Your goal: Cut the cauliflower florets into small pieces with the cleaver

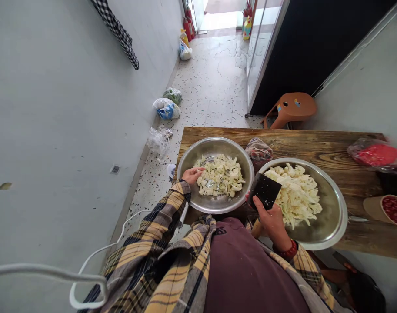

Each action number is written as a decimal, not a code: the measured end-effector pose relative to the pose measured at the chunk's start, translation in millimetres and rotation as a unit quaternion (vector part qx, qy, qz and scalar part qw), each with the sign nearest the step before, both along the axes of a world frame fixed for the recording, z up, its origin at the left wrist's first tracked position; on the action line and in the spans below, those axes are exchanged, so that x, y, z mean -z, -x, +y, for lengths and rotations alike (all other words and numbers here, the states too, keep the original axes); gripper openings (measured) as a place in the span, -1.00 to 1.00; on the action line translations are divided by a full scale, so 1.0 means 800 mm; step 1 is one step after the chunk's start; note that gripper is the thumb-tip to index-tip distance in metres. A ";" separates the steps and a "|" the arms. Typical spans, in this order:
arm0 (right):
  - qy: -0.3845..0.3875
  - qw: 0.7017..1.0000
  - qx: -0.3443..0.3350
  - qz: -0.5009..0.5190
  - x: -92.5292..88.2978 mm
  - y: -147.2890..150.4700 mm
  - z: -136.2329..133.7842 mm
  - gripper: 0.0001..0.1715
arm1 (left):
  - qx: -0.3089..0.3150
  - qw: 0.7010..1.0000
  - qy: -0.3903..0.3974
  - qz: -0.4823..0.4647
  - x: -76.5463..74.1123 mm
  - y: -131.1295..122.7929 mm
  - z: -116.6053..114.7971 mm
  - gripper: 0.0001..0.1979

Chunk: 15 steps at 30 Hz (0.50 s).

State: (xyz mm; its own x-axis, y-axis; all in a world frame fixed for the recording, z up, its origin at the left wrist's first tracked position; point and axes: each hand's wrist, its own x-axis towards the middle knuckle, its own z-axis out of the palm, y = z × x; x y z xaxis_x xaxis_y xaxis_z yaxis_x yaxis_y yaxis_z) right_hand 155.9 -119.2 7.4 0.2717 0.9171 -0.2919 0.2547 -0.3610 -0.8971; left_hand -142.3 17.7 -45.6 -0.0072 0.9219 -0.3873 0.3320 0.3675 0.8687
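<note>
My left hand (192, 175) is inside the left metal bowl (185, 158), near its left wall. Its fingers are pinched together at the edge of the cut cauliflower (222, 176), apparently on a small pale piece. My right hand (271, 219) grips a cleaver (265, 191) between the two bowls. The dark blade points up with pale bits stuck to it, and the wooden handle shows below the hand. Beside it, the right metal bowl (337, 217) holds a larger heap of cauliflower florets (298, 191).
Both bowls stand on a wooden table (218, 131). Behind them lies a bag of reddish contents (258, 153). At right are a red plastic bag (377, 154) and a tub of red pieces (394, 211). Past the table stand an orange stool (296, 106) and bags (167, 108) along the wall.
</note>
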 end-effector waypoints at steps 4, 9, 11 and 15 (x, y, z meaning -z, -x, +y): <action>-0.003 0.998 -0.064 0.026 -0.013 0.012 0.007 -0.45 | -0.020 0.988 0.002 -0.151 -0.021 -0.011 -0.017 -0.55; -0.015 0.997 -0.069 0.037 -0.023 0.021 0.011 -0.51 | -0.087 0.959 0.071 -0.260 -0.038 -0.032 -0.037 -0.43; -0.018 0.996 -0.078 0.036 -0.025 0.023 0.013 -0.53 | -0.099 0.949 0.089 -0.285 -0.047 -0.043 -0.044 -0.49; -0.021 0.994 -0.104 0.026 -0.027 0.024 0.018 -0.52 | -0.094 0.910 0.148 -0.377 -0.066 -0.064 -0.060 -0.52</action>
